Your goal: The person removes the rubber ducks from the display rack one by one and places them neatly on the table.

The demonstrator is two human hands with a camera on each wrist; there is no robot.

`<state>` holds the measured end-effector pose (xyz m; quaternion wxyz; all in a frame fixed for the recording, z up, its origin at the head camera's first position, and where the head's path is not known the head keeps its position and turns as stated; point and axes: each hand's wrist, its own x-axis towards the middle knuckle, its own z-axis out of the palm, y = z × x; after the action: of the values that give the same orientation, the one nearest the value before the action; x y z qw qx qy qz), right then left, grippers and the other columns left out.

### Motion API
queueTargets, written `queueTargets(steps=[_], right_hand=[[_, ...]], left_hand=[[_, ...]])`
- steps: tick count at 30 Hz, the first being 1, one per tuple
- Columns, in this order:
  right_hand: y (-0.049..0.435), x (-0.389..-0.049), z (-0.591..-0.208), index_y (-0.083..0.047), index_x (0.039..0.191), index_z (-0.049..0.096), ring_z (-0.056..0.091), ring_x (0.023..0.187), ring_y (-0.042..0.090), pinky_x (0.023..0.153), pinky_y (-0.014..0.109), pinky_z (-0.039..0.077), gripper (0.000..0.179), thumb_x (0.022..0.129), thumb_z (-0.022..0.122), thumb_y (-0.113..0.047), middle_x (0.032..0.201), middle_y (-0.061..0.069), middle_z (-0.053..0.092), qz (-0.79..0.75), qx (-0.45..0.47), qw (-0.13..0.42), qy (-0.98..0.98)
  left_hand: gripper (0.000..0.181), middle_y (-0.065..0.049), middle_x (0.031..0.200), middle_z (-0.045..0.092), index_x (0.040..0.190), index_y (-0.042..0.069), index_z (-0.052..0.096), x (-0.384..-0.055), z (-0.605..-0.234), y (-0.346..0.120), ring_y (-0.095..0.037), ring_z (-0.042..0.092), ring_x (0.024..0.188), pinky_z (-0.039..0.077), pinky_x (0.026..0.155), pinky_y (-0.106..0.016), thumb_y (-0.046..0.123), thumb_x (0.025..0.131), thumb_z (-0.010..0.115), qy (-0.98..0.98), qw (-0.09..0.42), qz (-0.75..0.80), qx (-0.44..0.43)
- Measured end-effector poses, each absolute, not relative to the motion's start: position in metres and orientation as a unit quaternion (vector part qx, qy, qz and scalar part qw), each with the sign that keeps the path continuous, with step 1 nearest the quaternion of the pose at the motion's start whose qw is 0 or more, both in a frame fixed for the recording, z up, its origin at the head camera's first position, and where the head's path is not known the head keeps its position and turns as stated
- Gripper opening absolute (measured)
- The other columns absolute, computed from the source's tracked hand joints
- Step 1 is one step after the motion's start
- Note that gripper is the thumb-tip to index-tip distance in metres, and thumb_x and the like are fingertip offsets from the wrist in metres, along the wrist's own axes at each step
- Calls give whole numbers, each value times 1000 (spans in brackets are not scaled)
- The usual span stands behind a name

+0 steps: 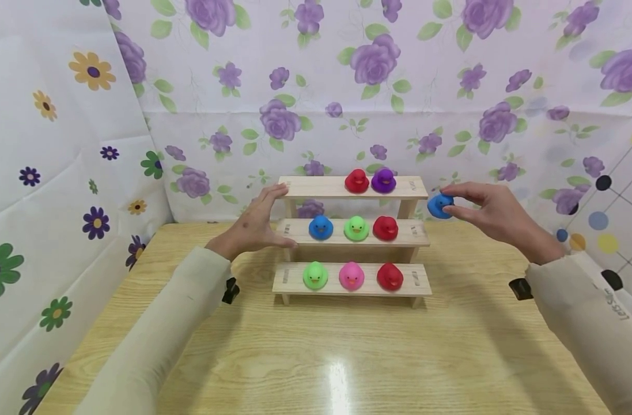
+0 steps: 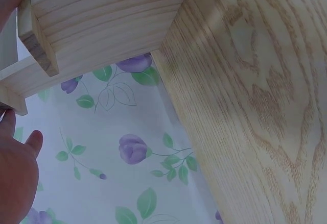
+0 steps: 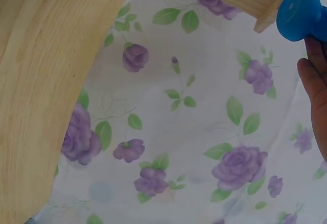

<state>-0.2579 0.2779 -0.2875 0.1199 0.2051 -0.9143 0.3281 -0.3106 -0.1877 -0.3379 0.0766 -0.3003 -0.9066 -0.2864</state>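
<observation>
A blue rubber duck (image 1: 440, 206) is pinched between the thumb and fingers of my right hand (image 1: 494, 210), just right of a three-tier wooden shelf (image 1: 316, 187). In the right wrist view, the blue rubber duck (image 3: 299, 14) shows near the shelf's end. My left hand (image 1: 253, 226) rests against the shelf's left side, fingers by the top tier and thumb at the middle one. On the top tier sit a red duck (image 1: 356, 181) and a purple duck (image 1: 383, 180). The middle tier bears blue (image 1: 321, 227), green (image 1: 356, 228) and red ducks (image 1: 385, 228).
Along the bottom tier stand a green duck (image 1: 315, 275), a pink duck (image 1: 351, 276) and a red duck (image 1: 390, 276). The shelf stands on a wood-grain table (image 1: 274, 357). Flower-print cloth (image 1: 326, 132) hangs behind, with another patterned cloth (image 1: 51, 173) at the left.
</observation>
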Motion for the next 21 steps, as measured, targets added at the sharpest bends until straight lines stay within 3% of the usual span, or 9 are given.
queueTargets(steps=[1, 6, 21], right_hand=[[279, -258, -289, -3, 128, 67, 53, 127, 39, 102, 57, 41, 35, 94, 70, -10, 133, 18, 62, 328, 205, 117, -915], [284, -258, -295, -3, 132, 64, 50, 129, 44, 100, 61, 40, 39, 95, 70, -14, 134, 21, 60, 326, 198, 104, -919], [301, -258, -322, 0, 134, 62, 49, 125, 51, 95, 66, 41, 39, 98, 66, -15, 134, 26, 57, 329, 197, 87, -919]], left_hand=[[118, -10, 163, 19, 156, 6, 26, -311, -338, -188, -31, 20, 148, 23, 115, -57, 40, 66, 94, -906, 76, -287, -300], [117, -9, 163, 19, 156, 6, 26, -311, -340, -188, -31, 20, 148, 24, 115, -57, 38, 66, 94, -906, 78, -290, -299], [117, -9, 163, 18, 156, 5, 25, -310, -338, -188, -29, 19, 149, 23, 116, -56, 38, 67, 94, -905, 76, -290, -303]])
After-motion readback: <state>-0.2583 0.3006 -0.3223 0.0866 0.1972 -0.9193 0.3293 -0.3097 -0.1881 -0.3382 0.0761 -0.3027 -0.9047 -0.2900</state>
